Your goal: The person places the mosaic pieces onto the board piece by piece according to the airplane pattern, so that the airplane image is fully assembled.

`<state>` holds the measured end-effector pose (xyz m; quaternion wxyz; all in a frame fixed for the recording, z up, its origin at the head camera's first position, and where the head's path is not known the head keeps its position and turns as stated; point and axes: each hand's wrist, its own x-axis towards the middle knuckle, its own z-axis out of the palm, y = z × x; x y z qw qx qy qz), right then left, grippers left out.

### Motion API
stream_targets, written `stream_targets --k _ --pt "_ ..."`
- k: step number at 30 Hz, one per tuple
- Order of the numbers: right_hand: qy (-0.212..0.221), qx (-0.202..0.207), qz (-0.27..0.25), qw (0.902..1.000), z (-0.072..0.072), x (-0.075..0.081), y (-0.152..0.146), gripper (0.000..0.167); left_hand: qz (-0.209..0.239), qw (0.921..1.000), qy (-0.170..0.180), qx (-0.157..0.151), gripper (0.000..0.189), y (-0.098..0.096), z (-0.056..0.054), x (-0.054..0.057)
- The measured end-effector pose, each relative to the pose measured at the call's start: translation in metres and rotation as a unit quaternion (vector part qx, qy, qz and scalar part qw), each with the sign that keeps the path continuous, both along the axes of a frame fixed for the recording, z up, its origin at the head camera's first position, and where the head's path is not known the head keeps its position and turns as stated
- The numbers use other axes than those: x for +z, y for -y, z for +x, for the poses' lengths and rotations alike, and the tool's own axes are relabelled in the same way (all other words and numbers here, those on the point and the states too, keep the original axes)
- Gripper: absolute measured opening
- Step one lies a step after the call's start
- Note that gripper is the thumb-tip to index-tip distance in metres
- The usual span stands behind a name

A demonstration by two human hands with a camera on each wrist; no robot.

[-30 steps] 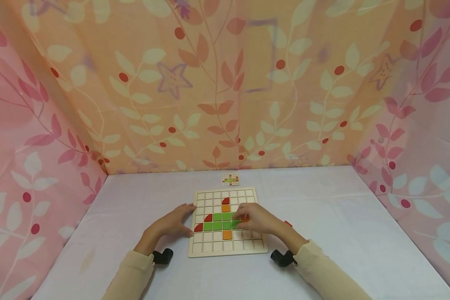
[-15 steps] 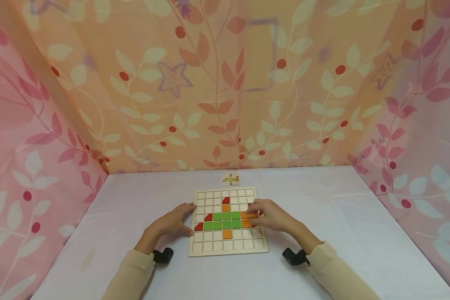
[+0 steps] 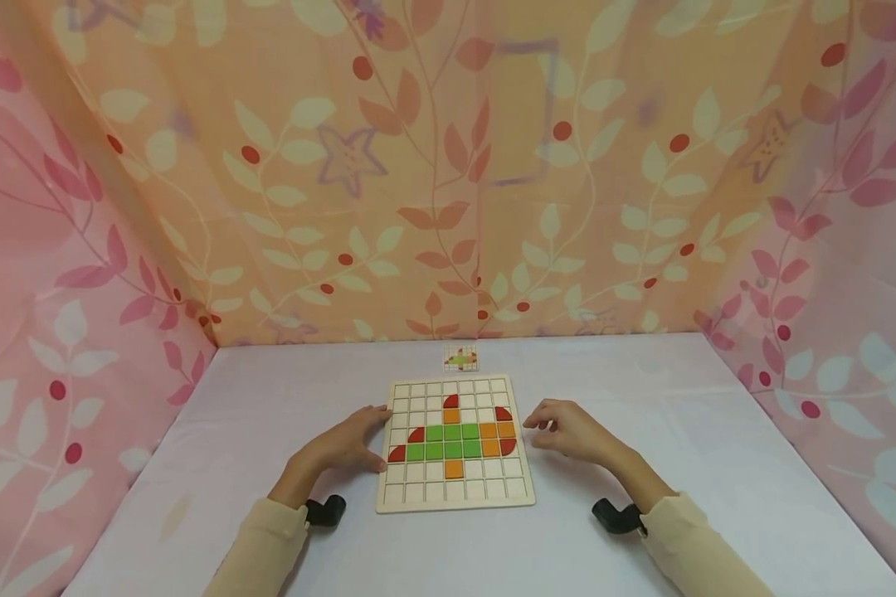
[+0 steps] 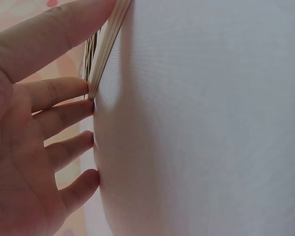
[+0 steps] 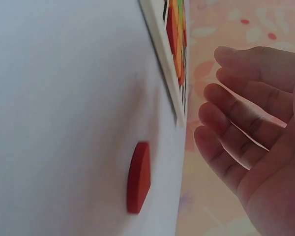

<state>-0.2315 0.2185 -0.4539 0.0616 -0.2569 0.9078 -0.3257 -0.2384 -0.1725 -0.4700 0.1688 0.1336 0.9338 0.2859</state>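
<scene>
A square wooden grid board (image 3: 418,492) lies on the table, with green and orange squares and red quarter-circle pieces set in its middle cells. My left hand (image 3: 343,439) touches the board's left edge with thumb and fingertips. In the left wrist view, its fingers (image 4: 64,118) are fairly straight and spread beside the edge. Just off the board's right edge hovers my right hand (image 3: 571,431), holding nothing, its fingers loosely bent. Below it in the right wrist view, a loose red quarter-circle piece (image 5: 139,178) lies on the table; in the head view the hand hides it.
A small pattern card (image 3: 460,358) with a coloured grid picture lies behind the board. White cloth (image 3: 269,381) covers the table. A floral curtain (image 3: 448,166) encloses the back and both sides. Each wrist carries a black camera mount (image 3: 327,510).
My right hand has moved from over the board's right-hand pieces to beyond its right edge, uncovering the orange and red pieces there. The left hand stays at the left edge.
</scene>
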Motion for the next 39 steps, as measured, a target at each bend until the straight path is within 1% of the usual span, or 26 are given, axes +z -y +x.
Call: stream_targets --k 3,7,15,22,31,33,39 --pt "0.010 -0.007 -0.004 0.9999 0.001 -0.003 -0.009 0.019 -0.001 1.0000 0.001 -0.001 0.088 -0.001 0.001 0.001" --pt "0.004 -0.009 -0.009 0.9999 0.001 -0.006 -0.019 0.019 -0.005 1.0000 0.001 0.002 0.087 -0.001 0.001 0.002" --pt "0.005 -0.005 0.009 0.9999 0.001 -0.012 -0.032 0.020 -0.006 1.0000 -0.004 -0.002 0.088 -0.001 0.001 0.000" --pt "0.006 0.002 0.019 0.9998 0.004 -0.014 -0.037 0.021 -0.005 1.0000 -0.005 -0.001 0.088 -0.001 0.000 -0.001" --pt "0.033 -0.019 0.050 0.9980 0.010 -0.014 -0.040 0.018 -0.011 0.9999 -0.008 -0.004 0.088 0.000 -0.001 -0.002" --pt "0.036 -0.025 0.054 0.9976 0.011 -0.013 -0.041 0.018 -0.014 0.9999 -0.008 -0.003 0.088 0.001 -0.001 -0.003" --pt "0.030 -0.024 0.067 0.9970 0.013 -0.014 -0.043 0.019 -0.011 0.9999 -0.004 -0.001 0.089 0.001 -0.002 -0.004"
